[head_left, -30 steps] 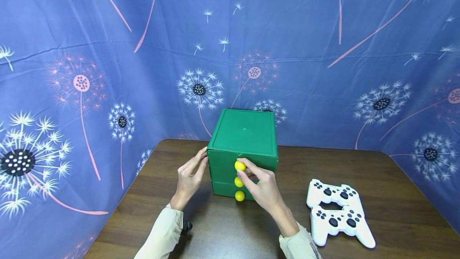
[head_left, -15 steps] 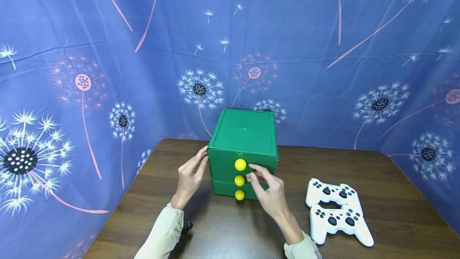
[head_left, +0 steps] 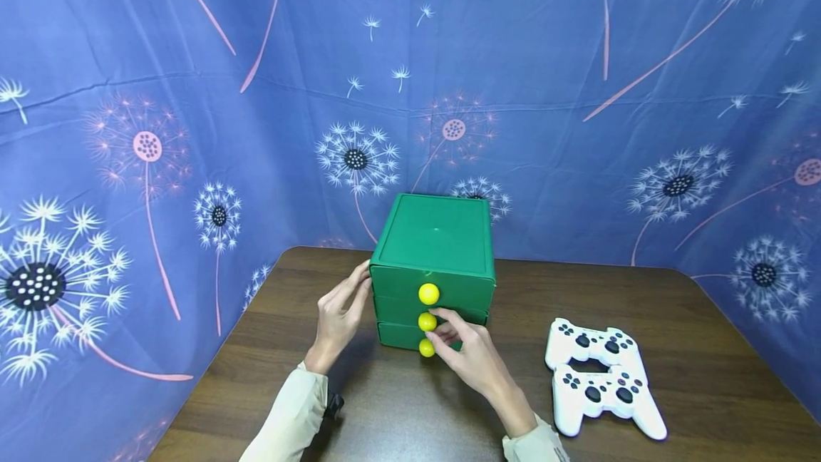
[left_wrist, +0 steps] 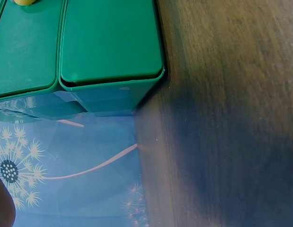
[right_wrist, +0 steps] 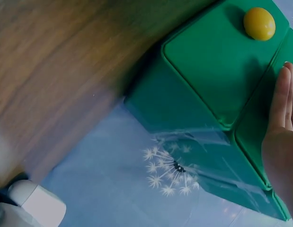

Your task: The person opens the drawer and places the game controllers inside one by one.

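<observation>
A green cabinet (head_left: 439, 234) of stacked drawers stands on the table, all drawers pushed in. Three round yellow knobs run down its front: the top knob (head_left: 428, 294), the middle knob (head_left: 426, 321) and the bottom knob (head_left: 426, 348). With thumb and index finger, my right hand (head_left: 471, 355) pinches the middle knob. My left hand (head_left: 336, 316) rests its extended fingers against the cabinet's left side near the upper front corner. The left wrist view shows the lowest drawer front (left_wrist: 110, 40); in the right wrist view, the right fingers (right_wrist: 281, 97) hide the middle knob.
Two white game controllers (head_left: 606, 380) lie on the wooden table (head_left: 398, 412) to the right of the cabinet. A small black object (head_left: 333, 405) sits beside the left sleeve. Behind the table hangs a blue dandelion-print cloth (head_left: 545, 91).
My right hand has let go of the top knob, drawn off to the right, then come down and in to the middle knob. The left hand has stayed in place.
</observation>
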`<state>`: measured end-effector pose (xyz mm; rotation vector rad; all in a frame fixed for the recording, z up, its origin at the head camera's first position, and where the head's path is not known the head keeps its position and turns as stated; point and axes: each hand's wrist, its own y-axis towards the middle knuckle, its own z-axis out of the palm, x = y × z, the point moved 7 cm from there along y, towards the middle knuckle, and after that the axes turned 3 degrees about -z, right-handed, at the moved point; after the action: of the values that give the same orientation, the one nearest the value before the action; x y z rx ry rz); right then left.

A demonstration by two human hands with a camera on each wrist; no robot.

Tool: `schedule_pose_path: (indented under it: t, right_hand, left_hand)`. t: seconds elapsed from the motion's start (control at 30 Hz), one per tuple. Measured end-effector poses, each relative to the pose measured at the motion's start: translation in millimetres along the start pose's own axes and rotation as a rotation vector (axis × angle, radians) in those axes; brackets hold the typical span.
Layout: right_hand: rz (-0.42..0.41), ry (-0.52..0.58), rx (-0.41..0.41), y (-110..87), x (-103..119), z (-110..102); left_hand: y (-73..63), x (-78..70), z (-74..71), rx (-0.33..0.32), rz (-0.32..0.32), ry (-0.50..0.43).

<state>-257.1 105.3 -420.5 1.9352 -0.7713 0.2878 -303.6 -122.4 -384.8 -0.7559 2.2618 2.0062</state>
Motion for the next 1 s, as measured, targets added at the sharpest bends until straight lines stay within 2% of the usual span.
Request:
schedule_pose_path:
  t: [0.2, 0.53, 1.0]
  right_hand:
    - [-0.032, -0.047, -0.014, 1.7, 0.9, 6.9]
    - [-0.005, -0.116, -0.067, 3.8, 2.8, 7.2]
    - [0.035, -0.064, -0.003, 5.2, -0.9, 8.9]
  left_hand:
    - [0.6, -0.6, -0.5, 0.000, -0.003, -0.010]
    - [1.7, -1.5, 1.2, 0.002, -0.002, -0.006]
    - [-0.9, 0.8, 0.8, 0.006, -0.019, -0.002]
